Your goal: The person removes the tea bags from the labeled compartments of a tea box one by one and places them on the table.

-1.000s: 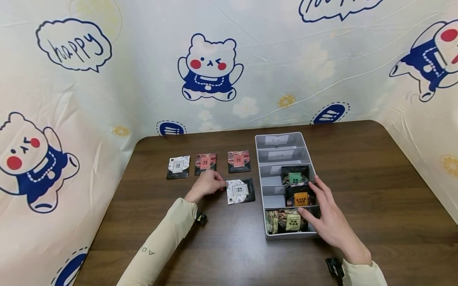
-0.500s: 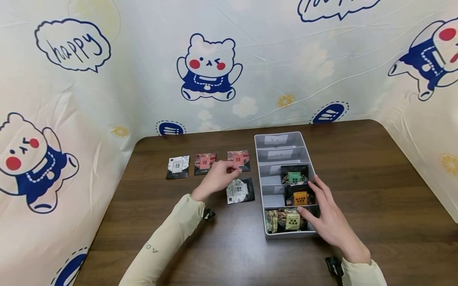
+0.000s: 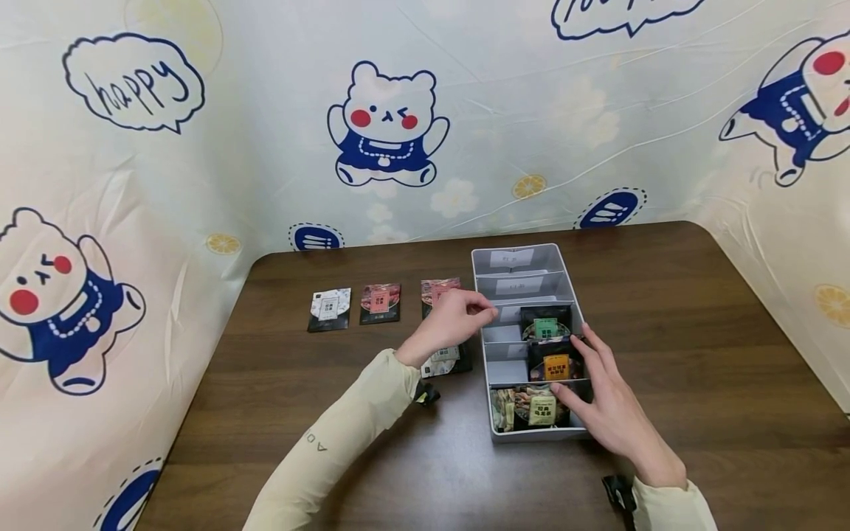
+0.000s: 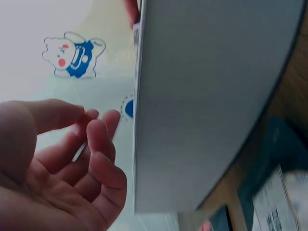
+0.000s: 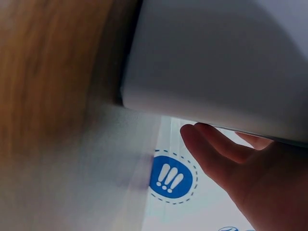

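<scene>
My left hand (image 3: 454,322) hovers at the left rim of a grey divided box (image 3: 491,435), fingertips over the rim and loosely bent. Nothing shows between its thumb and fingers in the left wrist view. Partly under that hand lie a red tea sachet (image 3: 433,289) and a white-and-black tea sachet (image 3: 458,361). On the box's right rim rests my right hand (image 3: 617,413), fingers extended and thumb reaching over the front compartments. A green-labelled sachet (image 3: 546,327), an orange-labelled sachet (image 3: 556,366) and several oolong tea sachets (image 3: 541,410) fill three compartments.
Farther left on the brown table (image 3: 265,413) lie another white sachet (image 3: 329,308) and another red sachet (image 3: 380,303). The two rear compartments carry paper labels (image 3: 520,285). A cartoon-printed curtain (image 3: 478,133) hangs behind the table.
My left hand has moved right, from the left edge of the near white sachet, past the red one, to the box's rim. The sachets and my right hand stay in place.
</scene>
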Demonstrator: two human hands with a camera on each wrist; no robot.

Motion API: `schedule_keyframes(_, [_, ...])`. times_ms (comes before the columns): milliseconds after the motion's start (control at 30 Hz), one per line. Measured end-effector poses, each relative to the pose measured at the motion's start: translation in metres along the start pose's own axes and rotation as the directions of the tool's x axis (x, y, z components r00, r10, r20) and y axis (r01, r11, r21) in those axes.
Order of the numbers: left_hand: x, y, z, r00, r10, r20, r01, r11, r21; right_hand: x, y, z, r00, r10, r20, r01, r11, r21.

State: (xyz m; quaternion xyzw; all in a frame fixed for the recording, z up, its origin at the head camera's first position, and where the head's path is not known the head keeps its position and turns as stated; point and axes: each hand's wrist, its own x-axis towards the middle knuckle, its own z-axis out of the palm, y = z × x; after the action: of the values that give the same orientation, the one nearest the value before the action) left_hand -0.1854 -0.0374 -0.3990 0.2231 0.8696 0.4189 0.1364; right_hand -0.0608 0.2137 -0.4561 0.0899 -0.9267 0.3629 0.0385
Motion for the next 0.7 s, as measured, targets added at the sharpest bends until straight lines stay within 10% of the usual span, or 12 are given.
schedule_keyframes(700, [0.026,0.024,0.034,0.950,-0.251,0.188,0.278,0.952,-0.131,0.000,0.000,0.000,1.000,-0.004,-0.006,0.004,1.000,-0.002])
